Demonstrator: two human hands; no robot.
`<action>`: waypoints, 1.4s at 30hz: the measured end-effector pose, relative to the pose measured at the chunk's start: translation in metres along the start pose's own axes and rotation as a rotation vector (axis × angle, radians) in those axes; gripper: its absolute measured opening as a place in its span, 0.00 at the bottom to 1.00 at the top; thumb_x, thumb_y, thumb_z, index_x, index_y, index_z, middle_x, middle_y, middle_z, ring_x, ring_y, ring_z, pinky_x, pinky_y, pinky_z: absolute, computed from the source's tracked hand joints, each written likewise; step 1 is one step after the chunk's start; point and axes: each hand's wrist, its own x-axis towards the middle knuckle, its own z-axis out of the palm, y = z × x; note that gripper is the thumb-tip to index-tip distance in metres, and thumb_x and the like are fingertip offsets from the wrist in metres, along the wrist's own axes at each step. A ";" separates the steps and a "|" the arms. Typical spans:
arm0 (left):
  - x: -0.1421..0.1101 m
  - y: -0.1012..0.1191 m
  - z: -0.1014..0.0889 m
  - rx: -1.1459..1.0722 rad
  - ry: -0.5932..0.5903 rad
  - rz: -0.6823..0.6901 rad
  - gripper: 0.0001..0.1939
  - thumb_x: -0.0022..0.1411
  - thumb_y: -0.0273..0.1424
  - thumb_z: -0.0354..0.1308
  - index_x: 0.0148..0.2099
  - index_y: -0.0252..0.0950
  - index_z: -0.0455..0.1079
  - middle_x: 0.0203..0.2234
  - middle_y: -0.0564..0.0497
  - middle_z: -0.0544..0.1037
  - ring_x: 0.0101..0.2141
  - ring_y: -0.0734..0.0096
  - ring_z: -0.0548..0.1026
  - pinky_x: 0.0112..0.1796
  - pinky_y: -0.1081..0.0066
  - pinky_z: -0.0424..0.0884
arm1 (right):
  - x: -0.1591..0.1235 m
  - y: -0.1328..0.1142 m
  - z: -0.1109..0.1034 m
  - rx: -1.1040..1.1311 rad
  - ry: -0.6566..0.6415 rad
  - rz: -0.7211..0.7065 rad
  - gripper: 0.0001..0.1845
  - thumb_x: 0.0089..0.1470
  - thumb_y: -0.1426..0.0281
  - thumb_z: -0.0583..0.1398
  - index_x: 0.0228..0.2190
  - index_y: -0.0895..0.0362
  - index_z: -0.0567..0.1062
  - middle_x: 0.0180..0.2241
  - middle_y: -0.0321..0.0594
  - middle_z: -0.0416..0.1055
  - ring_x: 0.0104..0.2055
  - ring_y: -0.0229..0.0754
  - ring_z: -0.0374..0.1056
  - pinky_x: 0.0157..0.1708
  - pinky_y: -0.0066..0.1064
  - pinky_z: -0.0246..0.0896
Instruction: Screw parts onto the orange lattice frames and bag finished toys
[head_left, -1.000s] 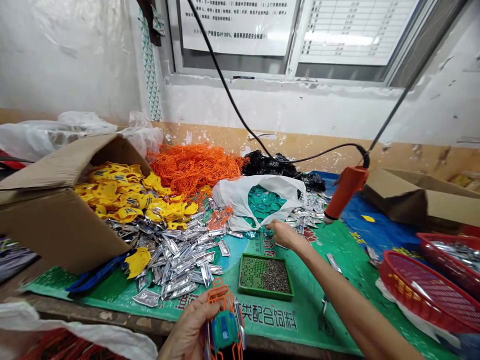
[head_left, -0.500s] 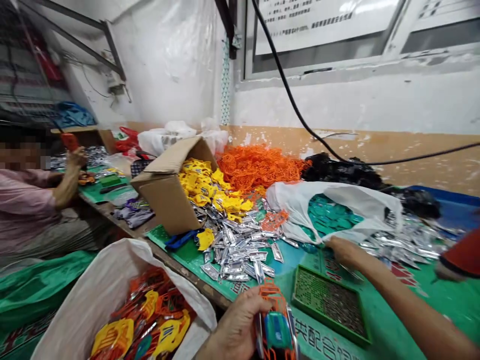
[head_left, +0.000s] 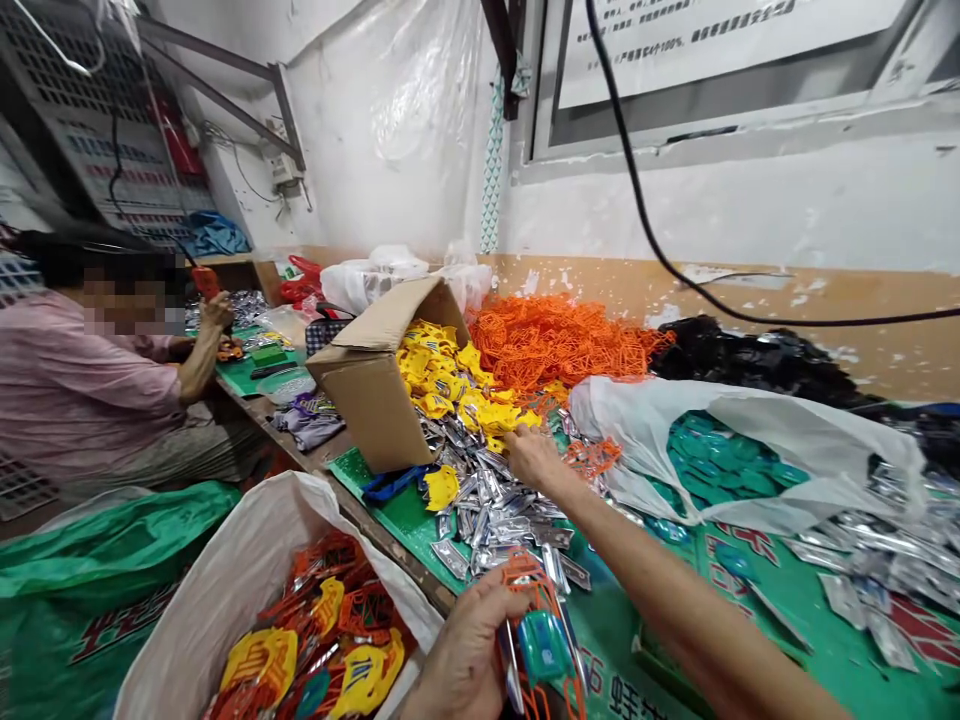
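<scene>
My left hand (head_left: 463, 645), low in the head view, is closed around a partly assembled toy vehicle body (head_left: 544, 645) with an orange plastic frame, silver side strips and a teal middle. Further forward, my right hand (head_left: 534, 460) has its fingers curled at the edge of a yellow plastic part (head_left: 499, 416), seemingly pinching it; the fingertips are partly hidden. That part lies at the front of a heap of yellow parts (head_left: 431, 365) spilling from a tipped cardboard box (head_left: 367, 400). Silver strips (head_left: 517, 530) are scattered just below my right hand.
Orange frames (head_left: 562, 340) are heaped by the wall. A white bag (head_left: 630, 440) holds teal pieces (head_left: 727, 455). My right forearm partly covers a green tray (head_left: 667, 670). An open sack (head_left: 187, 610) of mixed parts stands left; another person (head_left: 97, 400) sits beyond, holding an orange tool.
My right hand has moved left from beside the white bag to the yellow heap. The view has turned left. My left hand still holds the toy body. The red-sleeved arm at right is out of view.
</scene>
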 end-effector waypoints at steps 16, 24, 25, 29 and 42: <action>-0.002 0.015 -0.008 0.539 0.025 0.485 0.23 0.59 0.32 0.58 0.57 0.36 0.70 0.47 0.46 0.78 0.48 0.60 0.74 0.51 0.64 0.67 | -0.128 -0.009 -0.045 0.270 0.197 0.068 0.23 0.54 0.72 0.51 0.49 0.54 0.74 0.34 0.41 0.80 0.31 0.42 0.74 0.30 0.29 0.62; -0.002 -0.013 -0.001 1.159 -0.063 0.950 0.23 0.64 0.26 0.47 0.60 0.34 0.66 0.55 0.39 0.71 0.55 0.62 0.69 0.56 0.62 0.66 | -0.182 -0.016 -0.051 1.325 -0.054 0.080 0.19 0.52 0.60 0.60 0.45 0.55 0.74 0.32 0.37 0.72 0.32 0.39 0.66 0.32 0.29 0.62; -0.003 -0.014 -0.001 1.181 -0.068 0.938 0.23 0.64 0.26 0.48 0.61 0.34 0.66 0.56 0.40 0.71 0.56 0.61 0.69 0.57 0.62 0.65 | -0.187 -0.016 -0.048 1.496 -0.100 0.049 0.23 0.46 0.61 0.65 0.46 0.53 0.73 0.34 0.36 0.72 0.34 0.39 0.67 0.34 0.29 0.64; -0.012 -0.010 0.005 1.177 -0.130 0.793 0.23 0.66 0.28 0.47 0.62 0.32 0.64 0.57 0.41 0.70 0.57 0.61 0.69 0.58 0.60 0.63 | -0.200 -0.019 -0.037 1.868 -0.100 0.105 0.41 0.30 0.68 0.73 0.49 0.51 0.69 0.39 0.35 0.71 0.41 0.42 0.68 0.41 0.33 0.65; -0.016 -0.029 -0.004 1.424 -0.400 0.896 0.35 0.58 0.16 0.43 0.68 0.29 0.50 0.64 0.40 0.58 0.64 0.63 0.55 0.61 0.59 0.57 | -0.241 -0.006 -0.023 1.250 0.264 -0.030 0.39 0.47 0.77 0.63 0.59 0.42 0.61 0.49 0.39 0.61 0.42 0.39 0.67 0.38 0.29 0.70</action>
